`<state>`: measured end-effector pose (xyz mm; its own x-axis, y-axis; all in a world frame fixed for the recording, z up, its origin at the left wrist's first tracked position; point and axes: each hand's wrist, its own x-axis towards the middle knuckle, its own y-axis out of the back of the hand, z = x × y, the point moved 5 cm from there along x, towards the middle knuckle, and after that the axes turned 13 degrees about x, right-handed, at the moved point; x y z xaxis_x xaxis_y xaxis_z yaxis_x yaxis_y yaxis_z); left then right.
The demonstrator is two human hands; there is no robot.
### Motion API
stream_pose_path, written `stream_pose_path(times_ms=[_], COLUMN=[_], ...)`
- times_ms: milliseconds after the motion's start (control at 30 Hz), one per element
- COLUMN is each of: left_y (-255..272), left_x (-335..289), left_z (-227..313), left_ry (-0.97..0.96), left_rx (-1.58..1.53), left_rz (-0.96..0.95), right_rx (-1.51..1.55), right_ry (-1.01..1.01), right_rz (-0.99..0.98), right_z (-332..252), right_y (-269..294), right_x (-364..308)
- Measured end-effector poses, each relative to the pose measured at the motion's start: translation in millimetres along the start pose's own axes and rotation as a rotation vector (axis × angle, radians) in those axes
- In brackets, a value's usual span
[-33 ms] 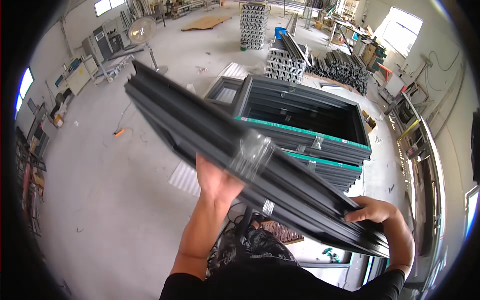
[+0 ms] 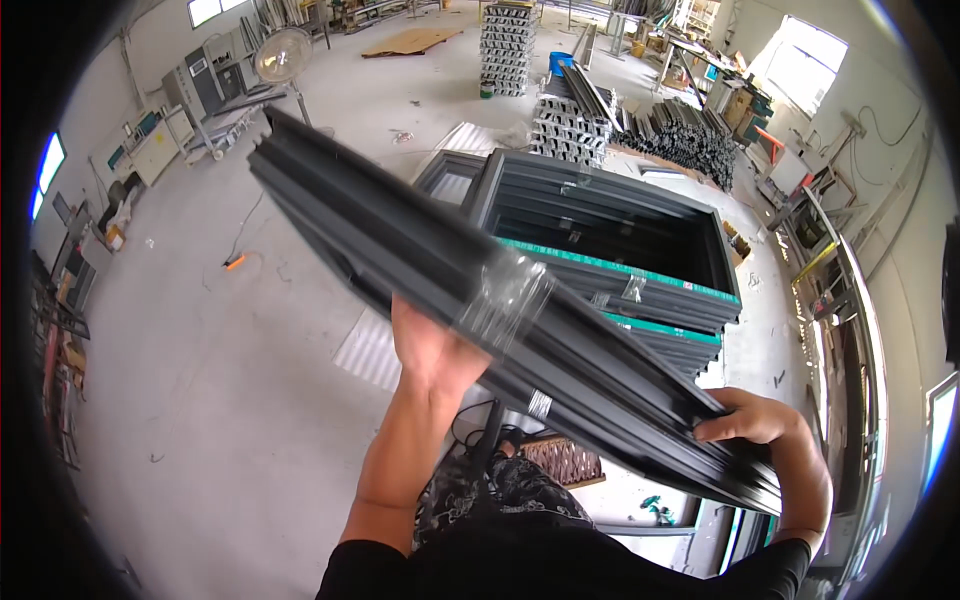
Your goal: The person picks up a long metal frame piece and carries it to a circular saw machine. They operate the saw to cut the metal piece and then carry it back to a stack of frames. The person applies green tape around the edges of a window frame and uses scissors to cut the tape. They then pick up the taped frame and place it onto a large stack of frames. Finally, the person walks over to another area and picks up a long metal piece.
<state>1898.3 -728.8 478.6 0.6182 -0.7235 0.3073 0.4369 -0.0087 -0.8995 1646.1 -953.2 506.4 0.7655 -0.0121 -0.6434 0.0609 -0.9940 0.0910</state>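
Note:
A dark grey window frame (image 2: 390,240), or several bound together, slants across my body, its far left end raised. Clear tape (image 2: 508,295) wraps its middle, with a second band (image 2: 539,404) lower down. My left hand (image 2: 438,350) is closed around its lower side beside the tape, fingers partly hidden behind it. Farther right, my right hand (image 2: 752,418) grips the upper edge near the lower right end, thumb on top. Beyond it stands a stack of similar dark frames (image 2: 728,262) with green strips (image 2: 640,275) along their edges.
Stacked metal profiles (image 2: 508,50), bundled dark profiles (image 2: 675,145) and a blue bucket (image 2: 560,64) are at the back. A round fan (image 2: 284,56) stands at far left. A brown slatted mat (image 2: 562,461) lies near my feet. Long profiles (image 2: 850,330) line the right wall.
The held frame has shifted slightly, its far left end a little higher. Both hands keep their hold.

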Motion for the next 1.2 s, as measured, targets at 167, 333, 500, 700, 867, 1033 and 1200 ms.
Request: stream_pose_path(times_ms=[167,333,500,700,867,1033,1200], left_y=[-3,16,72,115,122,150,158], left_x=[113,215,293,371,425,476,512], left_z=[17,22,29,44,30,27,13], left_ry=[-0.009,-0.005,-0.029,0.033,0.159,0.189,0.185], left_rx=[-0.028,-0.053,-0.052,-0.197,-0.243,-0.225,-0.213], left_rz=[-0.076,0.008,0.034,-0.06,-0.161,-0.292,-0.222], right_rx=[-0.129,-0.348,-0.4,-0.147,-0.369,-0.95,-0.963], right_ry=[-0.066,-0.046,-0.136,-0.171,-0.096,0.647,0.8], right_rz=[0.393,0.545,0.587,0.448,0.556,1.339,1.508], right_z=[-84,-152,-199,-268,-282,-314,-162], right_y=[72,147,208,252,342,305,201], right_x=[-4,21,90,150,177,175,252])
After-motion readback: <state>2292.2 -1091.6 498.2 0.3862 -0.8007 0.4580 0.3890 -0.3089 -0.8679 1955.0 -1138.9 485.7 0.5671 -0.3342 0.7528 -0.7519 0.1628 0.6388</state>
